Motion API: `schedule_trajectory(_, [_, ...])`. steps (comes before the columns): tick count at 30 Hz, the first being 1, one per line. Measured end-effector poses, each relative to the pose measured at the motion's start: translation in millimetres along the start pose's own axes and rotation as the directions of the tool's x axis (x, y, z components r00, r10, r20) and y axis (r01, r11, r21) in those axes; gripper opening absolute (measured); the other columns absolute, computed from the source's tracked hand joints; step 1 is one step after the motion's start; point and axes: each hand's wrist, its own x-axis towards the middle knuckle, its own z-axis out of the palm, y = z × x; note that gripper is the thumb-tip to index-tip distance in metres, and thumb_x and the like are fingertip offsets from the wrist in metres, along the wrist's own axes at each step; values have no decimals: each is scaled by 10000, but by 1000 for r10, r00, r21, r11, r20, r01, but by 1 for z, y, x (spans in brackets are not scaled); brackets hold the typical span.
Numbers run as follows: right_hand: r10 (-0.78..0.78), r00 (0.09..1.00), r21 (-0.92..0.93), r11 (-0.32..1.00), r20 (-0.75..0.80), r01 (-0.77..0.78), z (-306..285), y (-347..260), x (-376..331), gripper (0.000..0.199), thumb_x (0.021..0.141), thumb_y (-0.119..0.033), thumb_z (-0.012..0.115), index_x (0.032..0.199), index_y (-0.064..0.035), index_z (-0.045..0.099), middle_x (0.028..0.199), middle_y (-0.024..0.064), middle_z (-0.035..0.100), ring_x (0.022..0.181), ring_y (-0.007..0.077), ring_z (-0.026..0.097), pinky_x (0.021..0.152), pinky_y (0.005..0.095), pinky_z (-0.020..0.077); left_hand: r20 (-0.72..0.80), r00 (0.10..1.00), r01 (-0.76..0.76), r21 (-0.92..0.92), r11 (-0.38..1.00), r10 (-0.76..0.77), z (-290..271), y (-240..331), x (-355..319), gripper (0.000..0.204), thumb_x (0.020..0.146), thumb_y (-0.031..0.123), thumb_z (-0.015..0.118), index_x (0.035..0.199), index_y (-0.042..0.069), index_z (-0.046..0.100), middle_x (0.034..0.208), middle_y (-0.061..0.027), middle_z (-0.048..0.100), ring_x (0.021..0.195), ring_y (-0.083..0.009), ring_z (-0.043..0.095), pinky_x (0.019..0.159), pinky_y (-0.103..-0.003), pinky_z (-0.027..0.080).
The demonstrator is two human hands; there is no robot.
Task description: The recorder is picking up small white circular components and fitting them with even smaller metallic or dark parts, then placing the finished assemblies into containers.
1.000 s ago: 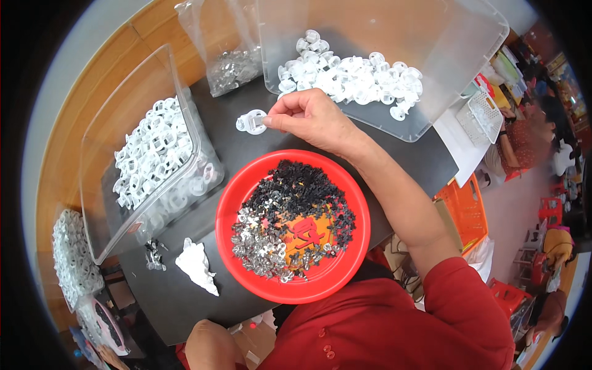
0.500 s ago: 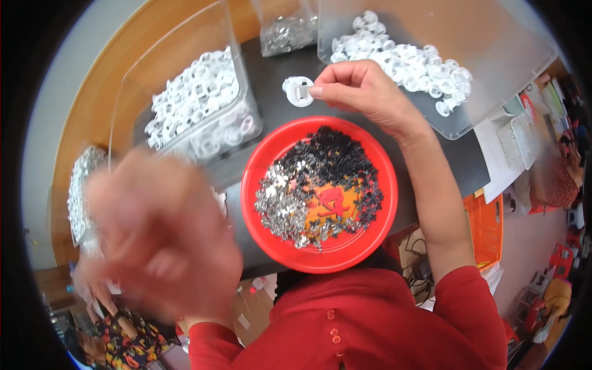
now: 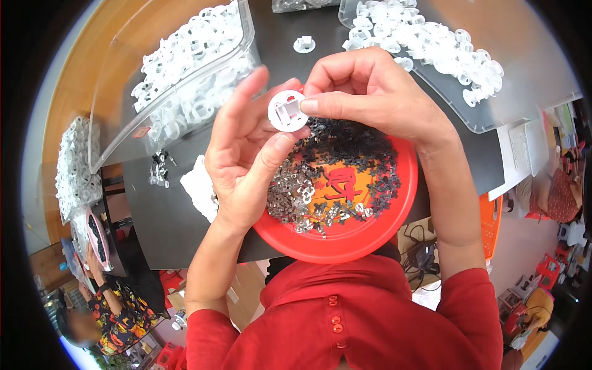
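Disc (image 3: 287,111) is up in front of the chest, between both hands, in line with the far-left part of the tray (image 3: 333,251); slotted face toward the camera. Right hand (image 3: 379,95): thumb and index pinch its right rim. Left hand (image 3: 237,166): fingers spread, cupped behind the disc, thumb just by the lower rim; can't tell if it touches.

Handling, my read: right thumb sits close to the slot, so grip by the rim only and leave the slot clear. Seat the left fingers flat behind before loosening the right. Light squeeze; thin rim probably flexes. Better kept above the tray, but a drop into the black bits (image 3: 376,166) or metal bits (image 3: 283,194) would mean fishing it out.
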Motion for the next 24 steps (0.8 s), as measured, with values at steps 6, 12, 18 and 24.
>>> schedule_trajectory(6, [27, 1000, 0, 1000, -16, -27, 4, 4, 3, 212, 839, -204, 681, 878, 4, 696, 739, 14, 652, 701, 50, 573, 657, 222, 466, -84, 991, 97, -40, 994, -100, -10, 0, 2, 416, 910, 20, 582, 1308, -44, 479, 1240, -197, 578, 1008, -193, 624, 854, -311, 541])
schedule_trajectory(12, [-69, 991, -542, 831, 115, 121, 9, 12, 4, 192, 780, -178, 697, 832, 6, 683, 715, 147, 661, 667, 266, 647, 649, 341, 505, -225, 955, 173, -97, 980, -191, -16, 2, 10, 396, 924, 78, 590, 1298, -18, 506, 1120, -138, 634, 853, -169, 656, 799, -294, 534])
schedule_trajectory(18, [-46, 954, -591, 775, 297, 222, 21, 16, -1, 120, 755, -111, 683, 842, -29, 683, 799, 132, 663, 791, 307, 642, 724, 400, 491, -178, 938, 272, -160, 949, -299, -19, 1, 10, 383, 922, 164, 618, 1258, -8, 553, 1013, -71, 645, 770, -107, 627, 682, -220, 487])
schedule_trajectory(24, [0, 943, -729, 634, 333, 257, 27, 16, -4, 114, 781, -118, 646, 868, -58, 687, 862, 126, 649, 856, 312, 636, 756, 429, 484, -94, 932, 338, -136, 931, -351, -20, 2, 8, 397, 931, 176, 557, 1286, 1, 521, 1039, -76, 653, 795, -100, 620, 719, -220, 478])
